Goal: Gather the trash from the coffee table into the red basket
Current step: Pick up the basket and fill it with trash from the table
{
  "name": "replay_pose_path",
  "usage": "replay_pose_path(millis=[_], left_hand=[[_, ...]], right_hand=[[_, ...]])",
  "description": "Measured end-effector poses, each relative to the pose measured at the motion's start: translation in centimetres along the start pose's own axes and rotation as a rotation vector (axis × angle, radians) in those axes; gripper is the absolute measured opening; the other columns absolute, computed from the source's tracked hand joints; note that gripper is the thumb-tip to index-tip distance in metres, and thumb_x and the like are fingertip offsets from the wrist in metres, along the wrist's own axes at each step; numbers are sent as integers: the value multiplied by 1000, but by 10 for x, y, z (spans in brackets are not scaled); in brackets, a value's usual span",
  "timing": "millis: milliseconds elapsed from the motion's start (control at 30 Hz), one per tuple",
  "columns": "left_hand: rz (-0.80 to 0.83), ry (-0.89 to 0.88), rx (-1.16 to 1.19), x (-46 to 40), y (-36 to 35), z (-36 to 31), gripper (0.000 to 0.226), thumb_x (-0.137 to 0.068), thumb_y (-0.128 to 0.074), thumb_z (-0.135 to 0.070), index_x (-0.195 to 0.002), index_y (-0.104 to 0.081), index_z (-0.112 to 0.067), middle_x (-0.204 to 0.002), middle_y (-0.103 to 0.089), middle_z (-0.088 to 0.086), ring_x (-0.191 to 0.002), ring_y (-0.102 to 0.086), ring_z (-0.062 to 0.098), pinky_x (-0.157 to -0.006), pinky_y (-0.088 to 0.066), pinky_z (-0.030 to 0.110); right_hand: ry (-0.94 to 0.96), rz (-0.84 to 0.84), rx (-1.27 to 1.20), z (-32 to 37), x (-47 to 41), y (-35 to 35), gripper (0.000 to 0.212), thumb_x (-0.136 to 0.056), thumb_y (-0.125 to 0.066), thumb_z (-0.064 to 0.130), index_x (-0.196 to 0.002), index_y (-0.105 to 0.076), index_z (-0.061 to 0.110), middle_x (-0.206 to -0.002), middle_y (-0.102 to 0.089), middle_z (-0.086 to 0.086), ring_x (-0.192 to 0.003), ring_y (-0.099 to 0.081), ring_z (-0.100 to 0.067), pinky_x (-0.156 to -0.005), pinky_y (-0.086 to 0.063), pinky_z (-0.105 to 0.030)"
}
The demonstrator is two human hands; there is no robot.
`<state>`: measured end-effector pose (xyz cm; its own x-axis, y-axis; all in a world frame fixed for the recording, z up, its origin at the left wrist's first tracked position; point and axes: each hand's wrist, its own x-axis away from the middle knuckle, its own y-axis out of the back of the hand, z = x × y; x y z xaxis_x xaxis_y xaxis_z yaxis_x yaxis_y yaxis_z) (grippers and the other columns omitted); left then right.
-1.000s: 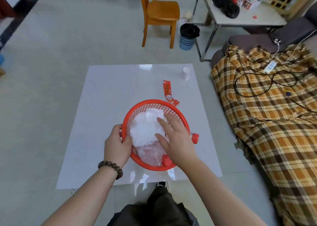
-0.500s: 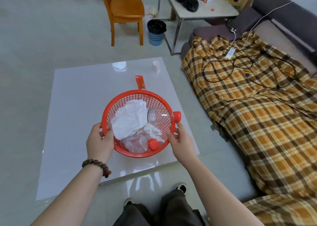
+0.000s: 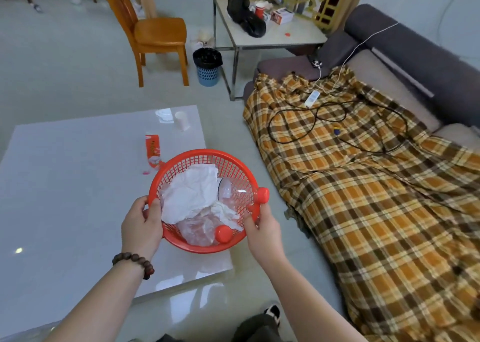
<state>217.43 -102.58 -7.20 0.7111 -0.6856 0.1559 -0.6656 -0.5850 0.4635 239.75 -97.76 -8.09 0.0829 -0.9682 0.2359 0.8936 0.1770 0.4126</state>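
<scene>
— Since a second ago the right hand (image 3: 262, 225) has left the paper inside the red basket (image 3: 205, 201) and gone to the rim, and the basket has swung toward the counter's (image 3: 65, 186) right edge, hasn't it?

— Yes. Both hands now grip it: the left hand (image 3: 141, 225) is closed on the rim nearest it with the thumb hooked inside, and the right hand pinches the opposite rim, just below a red bottle cap (image 3: 262, 195) that pokes over the edge. I judge the two-sided hold keeps a light, full basket level while it is carried.

— What is between the hands?

— Crumpled white paper (image 3: 189, 193) on top, a clear plastic bottle (image 3: 231, 189) lying toward the right hand, and a second crushed bottle with a red cap (image 3: 222, 234) low at the near wall. The basket is bright red open mesh, round and shallow, tilted a little toward the person.

— And beyond the hands?

— A red snack wrapper (image 3: 152, 151) lies flat on the counter just past the far rim, touching nothing. Farther out sits a small white cup (image 3: 182, 120), near the far corner. Both look like trash not yet gathered, so the job seems unfinished.
</scene>
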Motion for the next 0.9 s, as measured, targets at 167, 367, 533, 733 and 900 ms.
replay_pose_path(millis=[167,367,533,733,900], left_hand=[[-30,0,-9,34,-90,-41,15,-94,-48,-34,-95,-59,-24,-77,-65,-1,-72,-62,21,-61,-47,32],[-94,22,-11,35,-133,-70,17,-93,-51,-38,-99,-58,-24,-78,-63,-4,-74,-64,20,-61,-51,33],[-169,88,20,18,-150,-80,17,-92,-52,-41,-97,-58,-26,-84,-65,-2,-75,-64,19,-65,-55,37],[-268,140,18,-16,-172,-84,18,-94,-48,-40,-97,-55,-24,-82,-61,-3,-77,-62,22,-67,-53,38],[-340,171,27,-69,-183,-85,18,-96,-45,-40,-97,-53,-24,-87,-61,2,-74,-60,21,-60,-48,32]], right_hand=[[40,15,63,-19,-52,99,34,-91,-48,18,-124,-48,24,-62,-54,2,-54,-50,-2,-50,-39,-14],[66,131,44,-21,-107,138,34,-90,-46,16,-121,-49,29,-63,-55,3,-52,-48,-1,-48,-39,-14],[83,227,57,-12,-151,135,39,-90,-45,14,-125,-47,29,-77,-64,-8,-57,-50,-5,-48,-40,-15],[122,314,96,3,-209,123,31,-93,-45,17,-122,-49,23,-76,-63,-2,-59,-52,-8,-47,-40,-11],[153,390,138,28,-271,94,26,-93,-45,18,-117,-49,26,-83,-65,5,-70,-60,-10,-51,-44,-10]])
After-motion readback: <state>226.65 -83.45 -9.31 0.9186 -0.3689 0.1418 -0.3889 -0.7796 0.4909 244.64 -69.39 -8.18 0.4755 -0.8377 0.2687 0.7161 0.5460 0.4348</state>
